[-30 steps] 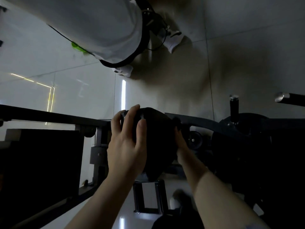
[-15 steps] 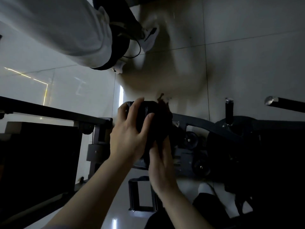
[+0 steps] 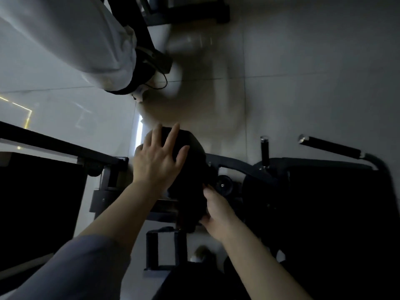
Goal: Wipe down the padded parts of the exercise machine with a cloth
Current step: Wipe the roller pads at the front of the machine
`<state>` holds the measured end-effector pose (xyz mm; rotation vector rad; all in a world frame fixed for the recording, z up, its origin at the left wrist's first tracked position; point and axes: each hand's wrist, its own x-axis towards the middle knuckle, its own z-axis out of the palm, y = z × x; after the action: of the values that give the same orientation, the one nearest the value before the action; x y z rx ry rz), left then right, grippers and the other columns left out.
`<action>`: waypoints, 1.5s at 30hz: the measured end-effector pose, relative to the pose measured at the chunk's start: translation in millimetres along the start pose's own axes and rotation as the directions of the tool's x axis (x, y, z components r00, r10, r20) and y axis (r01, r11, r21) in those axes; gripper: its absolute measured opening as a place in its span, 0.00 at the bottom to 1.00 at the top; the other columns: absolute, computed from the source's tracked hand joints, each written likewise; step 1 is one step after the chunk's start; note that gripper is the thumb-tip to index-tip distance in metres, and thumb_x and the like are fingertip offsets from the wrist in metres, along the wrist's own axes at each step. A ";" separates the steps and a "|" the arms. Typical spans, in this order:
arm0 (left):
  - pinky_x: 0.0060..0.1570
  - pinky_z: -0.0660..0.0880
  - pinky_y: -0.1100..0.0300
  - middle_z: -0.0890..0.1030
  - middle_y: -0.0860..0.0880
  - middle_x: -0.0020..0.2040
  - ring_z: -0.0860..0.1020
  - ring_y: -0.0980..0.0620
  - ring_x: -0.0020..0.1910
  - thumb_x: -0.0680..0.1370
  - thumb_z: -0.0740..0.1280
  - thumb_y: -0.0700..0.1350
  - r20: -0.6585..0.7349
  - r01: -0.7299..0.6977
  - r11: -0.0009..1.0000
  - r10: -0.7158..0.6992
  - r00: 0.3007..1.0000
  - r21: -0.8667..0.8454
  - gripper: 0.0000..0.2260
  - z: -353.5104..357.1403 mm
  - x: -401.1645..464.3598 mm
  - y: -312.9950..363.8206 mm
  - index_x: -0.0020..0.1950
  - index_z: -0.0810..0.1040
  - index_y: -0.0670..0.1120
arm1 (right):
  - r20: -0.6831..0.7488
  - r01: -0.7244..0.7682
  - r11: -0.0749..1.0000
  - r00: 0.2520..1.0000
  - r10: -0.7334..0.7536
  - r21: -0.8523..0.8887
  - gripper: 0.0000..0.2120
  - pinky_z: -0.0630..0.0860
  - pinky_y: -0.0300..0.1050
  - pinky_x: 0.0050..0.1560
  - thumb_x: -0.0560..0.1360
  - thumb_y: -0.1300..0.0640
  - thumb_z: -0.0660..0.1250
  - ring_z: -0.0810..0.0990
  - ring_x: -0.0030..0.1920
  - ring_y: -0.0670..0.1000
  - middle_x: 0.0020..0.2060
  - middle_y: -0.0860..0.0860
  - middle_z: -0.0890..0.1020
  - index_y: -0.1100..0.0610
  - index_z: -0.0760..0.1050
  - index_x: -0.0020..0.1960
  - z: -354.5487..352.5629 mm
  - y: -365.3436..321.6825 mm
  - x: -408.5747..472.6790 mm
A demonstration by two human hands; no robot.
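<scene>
A black padded roller (image 3: pixel 193 148) of the exercise machine sits in the middle of the head view. My left hand (image 3: pixel 159 158) rests flat on its top left side with the fingers spread and straight. My right hand (image 3: pixel 217 210) is at the roller's lower right side, fingers curled round a dark cloth (image 3: pixel 194 215) pressed against the padding. The cloth is as dark as the pad, and its edges are hard to make out.
Another person in white trousers (image 3: pixel 71 37) stands on the tiled floor at the top left. Two black handle bars (image 3: pixel 264 151) (image 3: pixel 329 146) stick up at the right, above a large black pad (image 3: pixel 337 213). A dark frame bar (image 3: pixel 60 146) and a black block (image 3: pixel 36 202) lie left.
My left hand has opened from a curled hold on the roller to spread fingers on its top. My right hand slid from the front down to the lower right side. The bystander stepped away.
</scene>
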<state>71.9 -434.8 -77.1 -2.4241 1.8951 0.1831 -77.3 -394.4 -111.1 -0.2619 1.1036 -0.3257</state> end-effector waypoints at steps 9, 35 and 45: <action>0.69 0.58 0.39 0.76 0.56 0.64 0.66 0.54 0.71 0.69 0.53 0.46 0.086 -0.279 0.815 0.370 0.925 -0.508 0.24 -60.4 -115.4 64.6 0.62 0.76 0.56 | 0.093 0.065 0.963 0.995 -0.042 -0.260 0.14 0.76 0.46 0.54 0.81 0.54 0.55 0.80 0.56 0.54 0.54 0.56 0.82 0.56 0.76 0.61 -37.0 -34.4 -132.6; 0.43 0.78 0.56 0.80 0.51 0.55 0.80 0.48 0.51 0.82 0.52 0.37 0.034 0.075 -0.296 0.141 0.989 -0.952 0.17 -174.5 -343.5 -29.4 0.58 0.76 0.53 | 0.058 0.333 0.427 0.840 -0.540 -0.841 0.25 0.76 0.45 0.59 0.64 0.55 0.77 0.78 0.56 0.44 0.54 0.44 0.79 0.41 0.74 0.57 23.6 124.3 -342.8; 0.47 0.77 0.50 0.80 0.43 0.59 0.80 0.44 0.54 0.68 0.65 0.53 0.089 0.335 -0.507 0.448 0.890 -0.794 0.19 -194.2 -374.0 -11.7 0.57 0.79 0.52 | -0.013 0.216 0.349 0.835 -0.550 -0.912 0.16 0.75 0.41 0.56 0.75 0.43 0.63 0.77 0.51 0.43 0.51 0.43 0.79 0.48 0.75 0.59 31.1 151.4 -392.0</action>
<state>5.5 -95.2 163.6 -1.6134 1.3283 3.7173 -191.3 -103.0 171.0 -1.5321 1.4685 -0.1743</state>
